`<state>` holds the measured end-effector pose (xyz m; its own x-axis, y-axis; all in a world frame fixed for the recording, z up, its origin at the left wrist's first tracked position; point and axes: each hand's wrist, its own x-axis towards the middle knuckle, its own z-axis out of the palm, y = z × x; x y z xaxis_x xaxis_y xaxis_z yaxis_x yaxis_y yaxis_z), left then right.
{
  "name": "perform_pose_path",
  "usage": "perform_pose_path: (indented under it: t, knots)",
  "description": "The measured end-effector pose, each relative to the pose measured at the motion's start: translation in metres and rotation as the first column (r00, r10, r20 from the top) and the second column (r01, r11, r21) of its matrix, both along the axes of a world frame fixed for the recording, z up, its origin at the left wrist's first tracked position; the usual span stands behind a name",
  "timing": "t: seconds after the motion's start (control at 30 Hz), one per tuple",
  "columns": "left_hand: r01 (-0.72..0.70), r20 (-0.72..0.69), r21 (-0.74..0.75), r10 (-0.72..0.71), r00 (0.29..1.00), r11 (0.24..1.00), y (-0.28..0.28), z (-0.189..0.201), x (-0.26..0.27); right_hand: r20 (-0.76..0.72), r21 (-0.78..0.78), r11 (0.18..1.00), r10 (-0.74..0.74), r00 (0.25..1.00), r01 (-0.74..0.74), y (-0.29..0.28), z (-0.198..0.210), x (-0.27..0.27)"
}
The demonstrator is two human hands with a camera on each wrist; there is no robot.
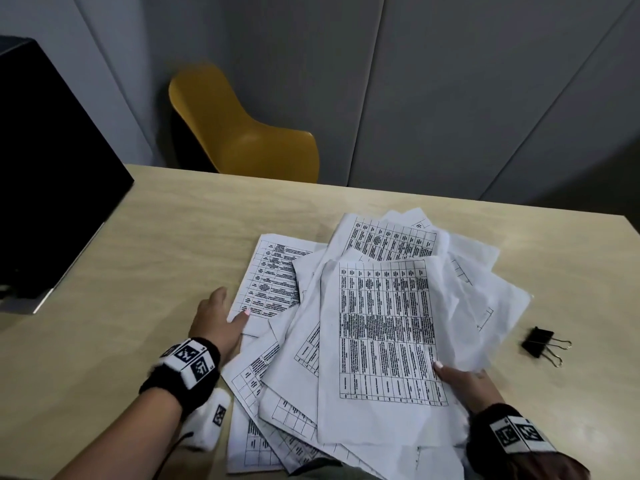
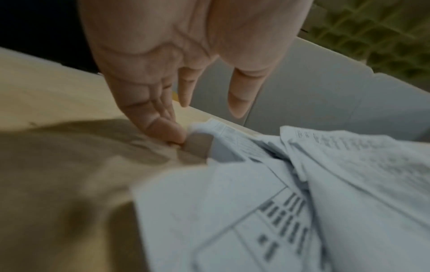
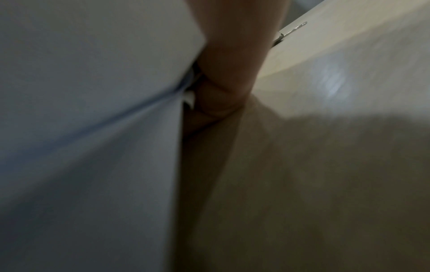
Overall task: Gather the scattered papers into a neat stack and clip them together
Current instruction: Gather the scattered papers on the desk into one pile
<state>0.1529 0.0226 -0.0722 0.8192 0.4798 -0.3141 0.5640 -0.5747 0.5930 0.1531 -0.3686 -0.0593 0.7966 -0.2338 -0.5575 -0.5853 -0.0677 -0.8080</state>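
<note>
Several printed sheets of paper (image 1: 381, 323) lie in a loose, overlapping pile on the light wooden table (image 1: 156, 254). My left hand (image 1: 225, 313) is at the pile's left edge. Its thumb touches a sheet, and its straight fingers (image 2: 163, 128) meet the table beside the papers (image 2: 302, 184). My right hand (image 1: 460, 375) grips the right edge of the top sheets, thumb on top and curled fingers (image 3: 221, 88) beneath the papers (image 3: 93, 92). A black binder clip (image 1: 538, 342) lies on the table to the right of the pile, untouched.
A black box-like object (image 1: 45, 168) stands on the table's left side. A yellow chair (image 1: 242, 133) sits behind the far edge against grey wall panels. Bare tabletop lies left of the pile and around the clip. Some sheets overhang the near edge.
</note>
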Motion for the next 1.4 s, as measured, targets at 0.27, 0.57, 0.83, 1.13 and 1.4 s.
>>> perform_pose_path:
  t: [0.27,0.57,0.83,1.13,1.4]
  knots:
    - [-0.088,0.08,-0.144,0.1,0.992,0.986,-0.018,0.004,0.009,-0.01,-0.088,0.995,0.05,0.999,-0.051,-0.006,-0.004,0.001]
    - [0.113,0.053,0.001,-0.113,0.992,0.994,0.038,0.027,0.017,-0.096,-0.166,0.984,0.056,0.994,-0.071,-0.05,-0.08,0.002]
    - [0.169,0.019,-0.175,-0.168,0.986,0.97,0.037,0.032,0.039,-0.143,-0.116,0.993,0.014,0.99,-0.031,-0.04,-0.058,-0.005]
    - [-0.338,0.006,-0.31,0.357,0.934,0.889,-0.039,0.008,0.0,-0.1,-0.08,0.996,-0.054,0.994,0.046,-0.028,0.003,-0.022]
    - [-0.212,-0.043,-0.179,0.208,0.977,0.961,-0.082,0.004,0.011,-0.093,-0.184,0.98,0.062,0.994,-0.078,-0.033,-0.019,-0.013]
